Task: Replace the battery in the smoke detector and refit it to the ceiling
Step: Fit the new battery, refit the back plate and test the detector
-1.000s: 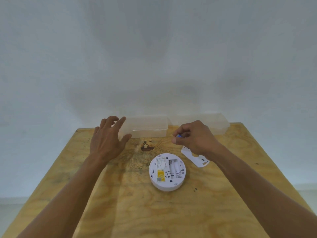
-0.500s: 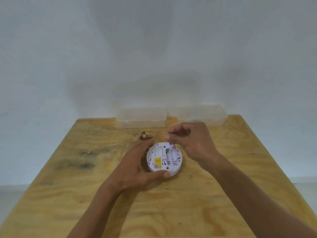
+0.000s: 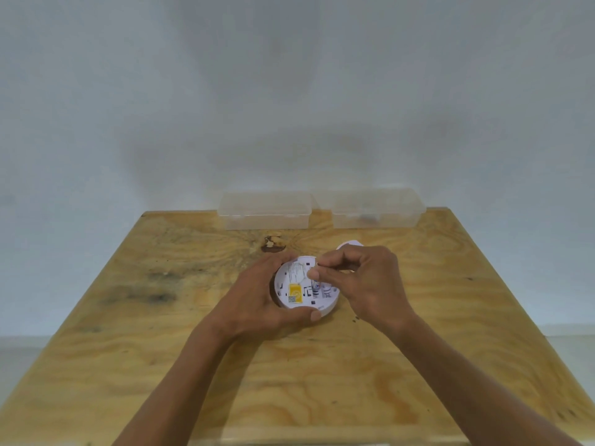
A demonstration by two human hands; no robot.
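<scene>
Gripping the smoke detector (image 3: pixel 306 289) by its rim, the left hand (image 3: pixel 257 304) steadies it — the right hand (image 3: pixel 363 281) pinches a battery (image 3: pixel 316 285) whose long axis runs along the bay, toward and away from the person.

A plain pale grey-white wall (image 3: pixel 289 91) fills the upper half of the view, softly lit, with faint shadow above the tabletop's far edge. The plywood tabletop (image 3: pixel 322 381) shows swirling grain and dark stains near its left edge.
</scene>
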